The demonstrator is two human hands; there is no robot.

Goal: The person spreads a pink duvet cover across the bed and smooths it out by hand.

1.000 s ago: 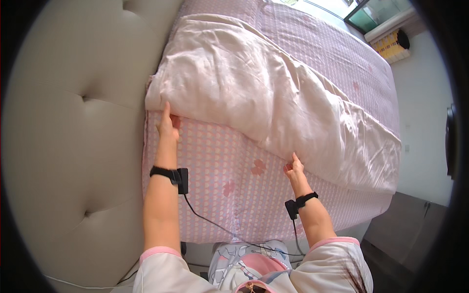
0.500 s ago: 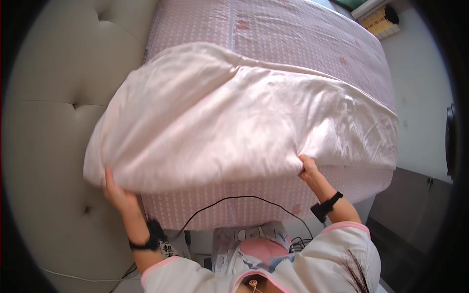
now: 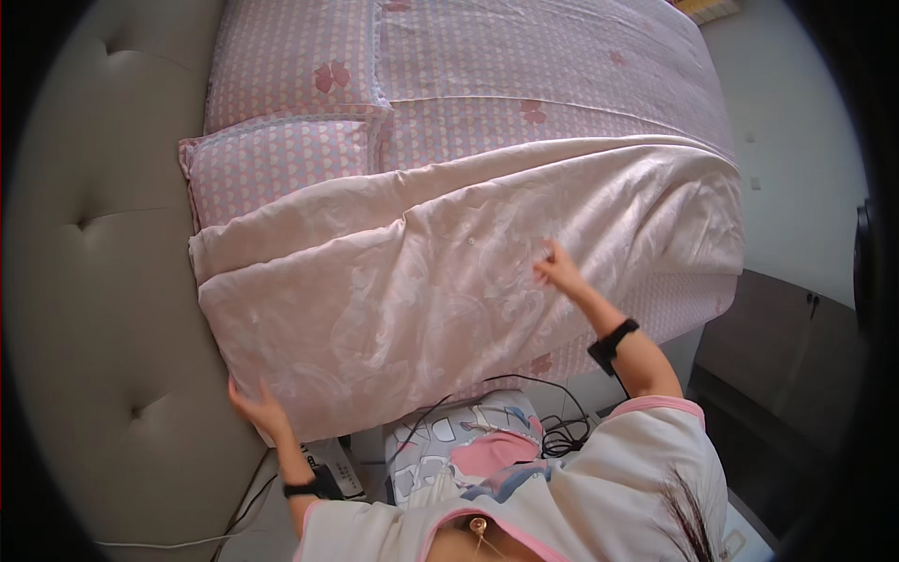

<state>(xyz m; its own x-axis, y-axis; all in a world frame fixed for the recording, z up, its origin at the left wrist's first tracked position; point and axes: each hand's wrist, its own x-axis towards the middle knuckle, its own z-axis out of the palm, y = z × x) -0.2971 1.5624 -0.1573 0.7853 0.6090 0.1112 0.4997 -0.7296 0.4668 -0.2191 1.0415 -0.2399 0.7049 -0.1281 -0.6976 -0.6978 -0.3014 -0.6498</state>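
A shiny pale pink quilt (image 3: 375,318) lies across the near side of the bed, with folds running through it and its near edge hanging over the mattress side. My left hand (image 3: 260,409) is at the quilt's near left corner, beside the headboard; its thumb and fingers are spread apart against the cloth. Over the middle right of the quilt is my right hand (image 3: 559,269), slightly blurred, fingers loosely bent and apart, with no cloth visibly gripped. Whether it touches the quilt I cannot tell. Each wrist wears a black strap.
A tufted grey headboard (image 3: 112,309) runs along the left. Two patterned pillows (image 3: 281,159) rest against it on the patterned bed sheet (image 3: 524,56). A black cable (image 3: 562,436) loops near my lap. At right stands a dark grey cabinet (image 3: 777,337).
The raised quilt has come down flat, its near edge now closer to me and the pillows uncovered. My right hand has let go and moved up over it; my left hand has moved nearer me.
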